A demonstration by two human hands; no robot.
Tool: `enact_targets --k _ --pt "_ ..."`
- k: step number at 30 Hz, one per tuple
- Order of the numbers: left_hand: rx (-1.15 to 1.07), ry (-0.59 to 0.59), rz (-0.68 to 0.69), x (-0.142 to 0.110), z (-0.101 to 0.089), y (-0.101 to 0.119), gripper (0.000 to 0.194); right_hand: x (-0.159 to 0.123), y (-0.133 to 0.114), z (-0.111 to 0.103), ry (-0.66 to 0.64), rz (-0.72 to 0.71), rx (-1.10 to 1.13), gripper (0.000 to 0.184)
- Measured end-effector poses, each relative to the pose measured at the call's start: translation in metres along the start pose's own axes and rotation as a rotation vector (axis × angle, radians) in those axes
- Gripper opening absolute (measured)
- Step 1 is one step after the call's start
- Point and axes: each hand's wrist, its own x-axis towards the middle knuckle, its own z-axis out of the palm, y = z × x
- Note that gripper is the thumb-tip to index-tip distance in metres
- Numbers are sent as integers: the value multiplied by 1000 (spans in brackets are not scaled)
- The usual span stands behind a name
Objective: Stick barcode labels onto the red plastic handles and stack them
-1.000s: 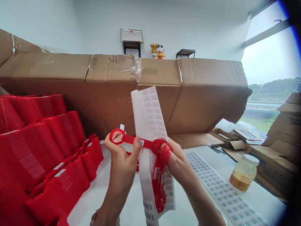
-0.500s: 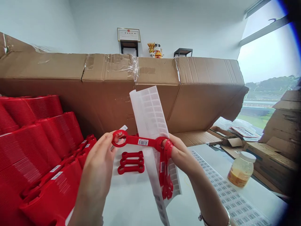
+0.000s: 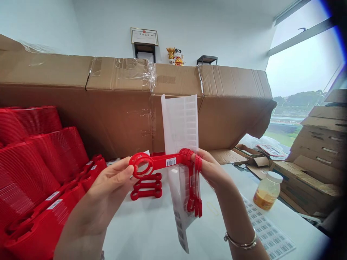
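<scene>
Red plastic strap [image 3: 165, 162], horizontal, ring end [image 3: 141, 155] left

Soft daylight came from the large window [image 3: 295, 68] at right, its sky washed out; the lens curved the edges, darkening the far right with a blue fringe.

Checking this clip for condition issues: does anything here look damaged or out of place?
Yes. The right end of the long cardboard box behind the table looks torn and sags unevenly, unlike its straighter length. A thin yellow loop, possibly a rubber band, also lies loose on the white table.
</scene>
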Motion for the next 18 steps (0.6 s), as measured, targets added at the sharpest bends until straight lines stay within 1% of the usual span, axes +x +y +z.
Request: enact_targets --k 3,6,10,12,15,18 --pt "-36 -27 -67 0 -4 -2 22 2 1 0 5 2 -2 26" --pt "7 -17 -69 0 0 0 11 2 1 0 23 15 -16 28" --pt "2 -7 -54 1 1 0 17 1 1 -1 26 15 -4 31" --pt "-15 34 -33 2 -1 -3 16 0 1 -3 25 11 8 30" --pt "-14 135 -15 3 -3 -6 18 -3 -1 -6 5 15 -12 26" --pt "99 273 -14 4 1 -8 21 -7 -5 -5 -1 0 -33 24"
